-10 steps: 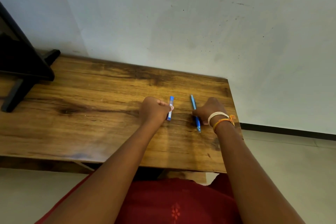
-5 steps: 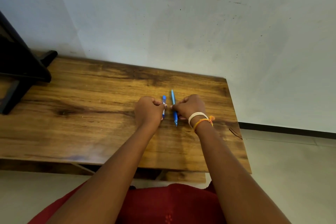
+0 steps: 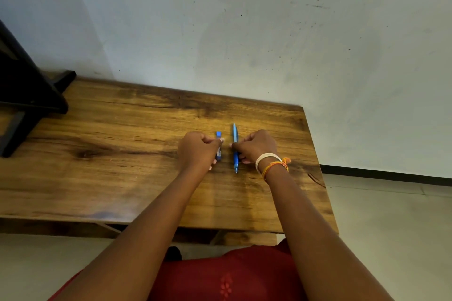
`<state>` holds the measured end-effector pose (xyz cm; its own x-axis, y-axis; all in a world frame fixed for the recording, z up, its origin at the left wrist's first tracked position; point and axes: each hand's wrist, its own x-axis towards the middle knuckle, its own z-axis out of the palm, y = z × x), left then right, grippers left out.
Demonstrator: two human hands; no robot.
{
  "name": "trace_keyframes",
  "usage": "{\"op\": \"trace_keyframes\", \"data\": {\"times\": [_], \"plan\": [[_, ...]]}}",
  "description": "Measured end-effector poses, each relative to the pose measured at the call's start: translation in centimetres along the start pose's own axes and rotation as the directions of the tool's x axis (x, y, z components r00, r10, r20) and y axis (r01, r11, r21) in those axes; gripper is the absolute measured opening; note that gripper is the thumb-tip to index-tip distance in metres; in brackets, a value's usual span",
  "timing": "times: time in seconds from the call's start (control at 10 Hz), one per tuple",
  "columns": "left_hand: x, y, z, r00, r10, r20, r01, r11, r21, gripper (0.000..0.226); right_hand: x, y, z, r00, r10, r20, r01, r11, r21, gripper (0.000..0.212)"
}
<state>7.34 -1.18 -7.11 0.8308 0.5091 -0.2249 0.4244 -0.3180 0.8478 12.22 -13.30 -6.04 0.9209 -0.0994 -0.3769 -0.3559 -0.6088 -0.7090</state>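
A short blue and white tube (image 3: 218, 145) lies on the wooden table (image 3: 117, 159), and my left hand (image 3: 197, 150) pinches its side with curled fingers. Just to its right lies a blue pen (image 3: 235, 148), tip toward me. My right hand (image 3: 256, 145), with white and orange bands at the wrist, grips the pen's middle with curled fingers. The two objects lie parallel, a small gap apart. Part of each is hidden behind my fingers.
A black stand (image 3: 27, 95) occupies the table's far left corner. A pale wall (image 3: 244, 32) runs along the table's back edge. The table's right edge drops to a tiled floor (image 3: 391, 227). My red clothing (image 3: 220, 276) is below the front edge.
Both hands drew together, bringing the pen leftward beside the tube between one second and half a second ago. Since then they have stayed nearly still.
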Motion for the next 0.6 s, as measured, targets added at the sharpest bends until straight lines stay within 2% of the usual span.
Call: {"op": "trace_keyframes", "data": {"times": [0.1, 0.2, 0.3, 0.4, 0.5, 0.6], "plan": [[0.2, -0.2, -0.6, 0.993, 0.116, -0.031, -0.113, 0.988, 0.107, 0.015, 0.1, -0.1, -0.2, 1.0, 0.017, 0.023, -0.018, 0.998, 0.053, 0.029], [0.7, -0.8, -1.0, 0.929, 0.367, -0.05, -0.326, 0.874, 0.36, 0.024, 0.4, 0.0, -0.3, 0.998, 0.046, 0.045, -0.051, 0.993, 0.11, 0.027], [1.4, -1.9, -1.2, 0.914, 0.369, 0.17, -0.401, 0.748, 0.529, 0.049, 0.7, 0.4, -0.5, 0.994, 0.078, 0.071, -0.09, 0.978, 0.188, 0.026], [1.7, -3.1, -1.1, 0.895, 0.293, 0.337, -0.445, 0.632, 0.634, 0.059, 0.6, 1.0, -0.7, 0.987, 0.107, 0.118, -0.142, 0.926, 0.349, 0.03], [1.3, -3.4, -0.9, 0.892, 0.313, 0.325, -0.451, 0.595, 0.665, 0.059, 0.2, 1.3, -0.7, 0.986, 0.106, 0.129, -0.151, 0.899, 0.412, 0.029], [1.5, -3.5, -0.8, 0.89, 0.313, 0.332, -0.456, 0.588, 0.668, 0.059, 0.2, 1.0, -0.6, 0.991, 0.093, 0.101, -0.124, 0.92, 0.371, 0.031]]}}
